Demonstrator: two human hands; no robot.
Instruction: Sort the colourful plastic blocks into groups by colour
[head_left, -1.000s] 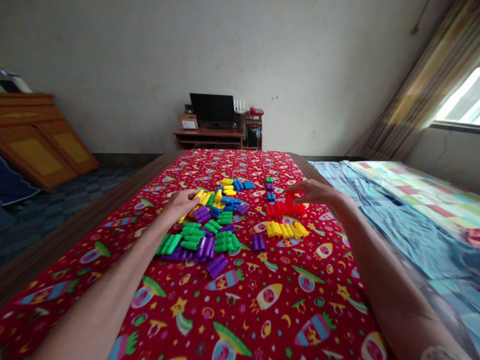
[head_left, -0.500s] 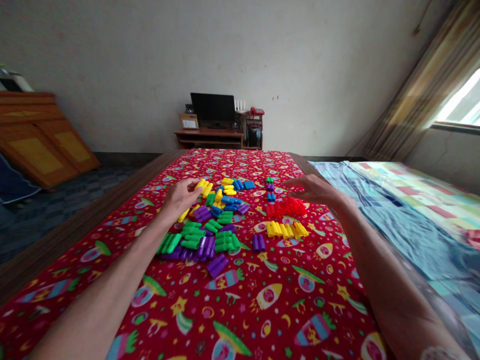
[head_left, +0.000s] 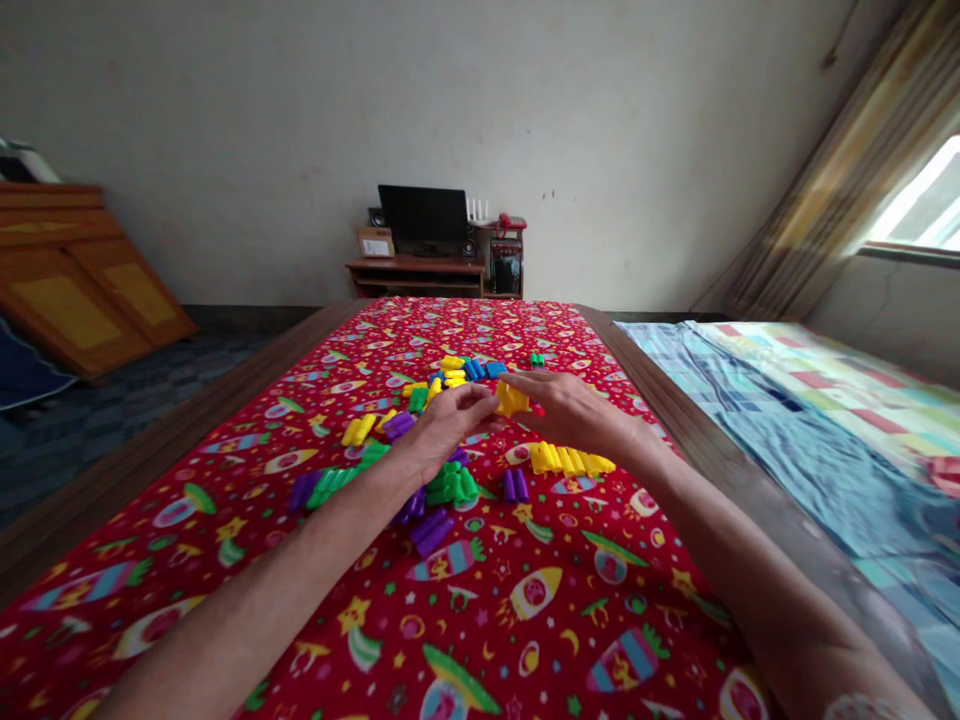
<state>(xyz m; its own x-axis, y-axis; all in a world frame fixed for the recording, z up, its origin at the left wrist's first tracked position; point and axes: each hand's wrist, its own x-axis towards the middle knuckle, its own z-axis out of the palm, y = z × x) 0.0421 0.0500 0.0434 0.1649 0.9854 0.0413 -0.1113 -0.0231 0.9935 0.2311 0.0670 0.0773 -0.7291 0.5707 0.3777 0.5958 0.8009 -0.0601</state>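
Two hands meet above a tabletop [head_left: 225, 380] covered in red rocket-print cloth — the left hand [head_left: 448, 428] and right hand [head_left: 571, 412] both pinch one yellow block [head_left: 512, 399], fingers curled, lifted over the loose pile of blocks [head_left: 420, 470]. Steady, even pressure from both sides would likely keep this smooth, ridged plastic piece from slipping. Right of it lies a neat yellow row [head_left: 571, 460] — glossy, rounded, tube-like shapes.

Open red cloth covers the near half of the table [head_left: 525, 620]. Farther in, the pile of green and purple blocks [head_left: 442, 490] sits left of centre and the yellow block row [head_left: 570, 460] right, with only a narrow gap between holding two purple blocks [head_left: 514, 485].
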